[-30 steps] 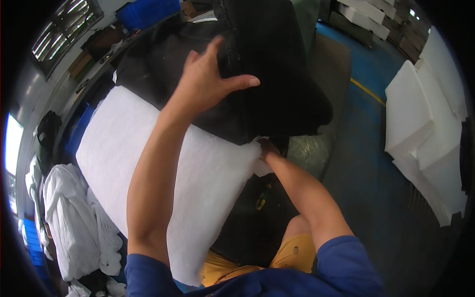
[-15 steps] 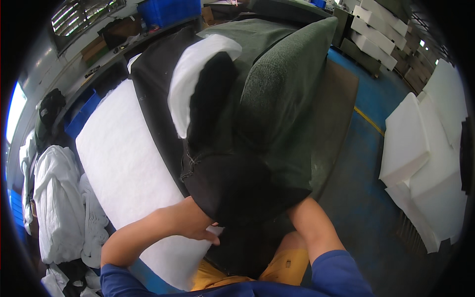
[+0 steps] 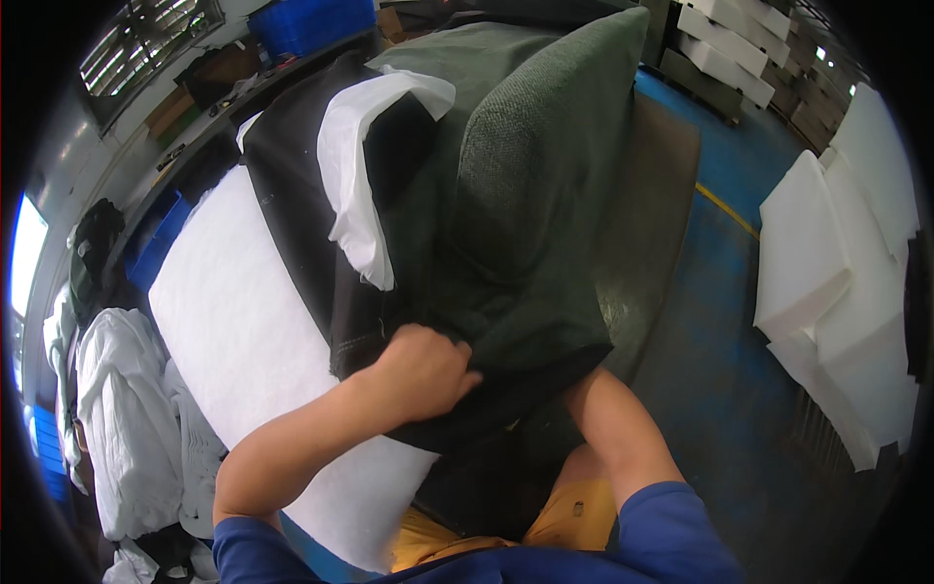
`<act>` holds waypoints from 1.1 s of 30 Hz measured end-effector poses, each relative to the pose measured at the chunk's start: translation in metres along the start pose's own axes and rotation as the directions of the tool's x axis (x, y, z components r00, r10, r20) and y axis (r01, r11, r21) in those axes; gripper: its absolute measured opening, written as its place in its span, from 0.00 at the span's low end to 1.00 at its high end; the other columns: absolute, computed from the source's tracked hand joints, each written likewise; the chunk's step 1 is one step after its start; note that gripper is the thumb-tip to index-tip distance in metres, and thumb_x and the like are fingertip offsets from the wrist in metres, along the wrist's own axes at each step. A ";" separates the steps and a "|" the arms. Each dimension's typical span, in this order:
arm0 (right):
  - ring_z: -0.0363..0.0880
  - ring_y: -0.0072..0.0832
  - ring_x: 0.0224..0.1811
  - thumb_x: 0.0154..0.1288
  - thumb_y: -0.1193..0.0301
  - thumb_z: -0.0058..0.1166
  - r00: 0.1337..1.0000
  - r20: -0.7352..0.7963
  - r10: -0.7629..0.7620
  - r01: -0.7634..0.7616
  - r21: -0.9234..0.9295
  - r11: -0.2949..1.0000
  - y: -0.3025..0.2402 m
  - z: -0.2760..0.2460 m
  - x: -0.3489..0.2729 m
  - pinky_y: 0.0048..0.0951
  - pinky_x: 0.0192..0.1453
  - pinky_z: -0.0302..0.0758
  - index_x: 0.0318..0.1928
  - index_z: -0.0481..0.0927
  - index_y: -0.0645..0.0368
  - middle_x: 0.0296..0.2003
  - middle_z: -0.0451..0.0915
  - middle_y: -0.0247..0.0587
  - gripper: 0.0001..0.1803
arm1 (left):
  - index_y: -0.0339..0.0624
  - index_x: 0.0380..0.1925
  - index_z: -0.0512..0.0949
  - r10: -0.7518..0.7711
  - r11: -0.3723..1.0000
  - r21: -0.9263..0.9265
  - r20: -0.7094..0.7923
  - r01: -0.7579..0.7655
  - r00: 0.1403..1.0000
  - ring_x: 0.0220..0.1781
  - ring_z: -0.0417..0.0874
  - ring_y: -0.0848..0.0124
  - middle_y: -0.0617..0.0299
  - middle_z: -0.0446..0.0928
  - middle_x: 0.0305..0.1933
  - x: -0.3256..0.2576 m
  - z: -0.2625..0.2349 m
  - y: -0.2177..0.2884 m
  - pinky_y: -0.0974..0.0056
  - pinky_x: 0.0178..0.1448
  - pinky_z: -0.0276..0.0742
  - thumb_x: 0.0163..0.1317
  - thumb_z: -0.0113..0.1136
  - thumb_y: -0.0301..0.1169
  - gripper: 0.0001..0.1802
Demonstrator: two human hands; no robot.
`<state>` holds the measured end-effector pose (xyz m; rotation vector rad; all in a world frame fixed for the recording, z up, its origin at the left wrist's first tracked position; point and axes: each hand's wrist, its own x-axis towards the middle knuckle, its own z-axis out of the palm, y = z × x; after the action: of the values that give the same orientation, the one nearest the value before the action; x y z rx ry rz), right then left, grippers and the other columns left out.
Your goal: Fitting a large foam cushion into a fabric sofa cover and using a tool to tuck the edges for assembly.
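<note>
Dark green fabric cushion cover [image 3: 525, 224], half pulled over white foam pad [image 3: 355, 185], standing tilted, lower edge bunched

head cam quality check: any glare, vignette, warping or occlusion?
Head view: black fisheye vignette in the corners; window at left blown out; foam slabs bend near the rim; left hand sharp on the dark green cushion cover, right hand hidden under it.

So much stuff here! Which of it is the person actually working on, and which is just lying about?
In hand:
- dark green cushion cover, gripped at its lower edge by the left hand
- white foam pad sticking out of the black fabric
- right hand: hidden under the cover

Lying about:
- white foam blocks on the blue floor
- blue crate
- white cloth pile
</note>
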<state>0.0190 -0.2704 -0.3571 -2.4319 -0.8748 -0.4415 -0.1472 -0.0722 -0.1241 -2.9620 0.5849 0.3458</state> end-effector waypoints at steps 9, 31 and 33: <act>0.83 0.44 0.56 0.64 0.66 0.58 0.968 -0.235 -0.087 0.098 0.039 0.994 -0.015 -0.008 -0.006 0.41 0.57 0.81 0.53 0.82 0.57 0.50 0.84 0.53 0.18 | 0.40 0.51 0.79 0.063 0.992 0.126 -0.554 0.009 0.830 0.62 0.76 0.58 0.52 0.79 0.51 0.049 0.042 -0.055 0.53 0.73 0.62 0.62 0.64 0.44 0.23; 0.70 0.51 0.67 0.42 0.79 0.71 0.989 -0.003 -0.149 0.149 -0.023 0.989 -0.044 -0.117 0.014 0.45 0.73 0.64 0.64 0.70 0.61 0.59 0.74 0.53 0.43 | 0.42 0.43 0.79 -0.157 0.933 0.255 -0.344 0.253 0.926 0.50 0.84 0.58 0.58 0.81 0.46 0.072 0.024 -0.106 0.55 0.50 0.78 0.65 0.57 0.34 0.11; 0.71 0.52 0.64 0.37 0.80 0.69 0.959 0.120 -0.258 0.247 0.100 0.964 -0.036 -0.104 0.022 0.45 0.69 0.69 0.58 0.75 0.60 0.54 0.76 0.51 0.39 | 0.41 0.43 0.79 -0.085 0.950 0.261 -0.317 0.172 0.945 0.56 0.80 0.59 0.59 0.79 0.51 0.069 0.024 -0.114 0.56 0.55 0.76 0.63 0.58 0.34 0.12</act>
<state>-0.0021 -0.2948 -0.2495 -2.3018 -1.2447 -0.3293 -0.0464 0.0109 -0.1572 -2.7650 0.4198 -0.1953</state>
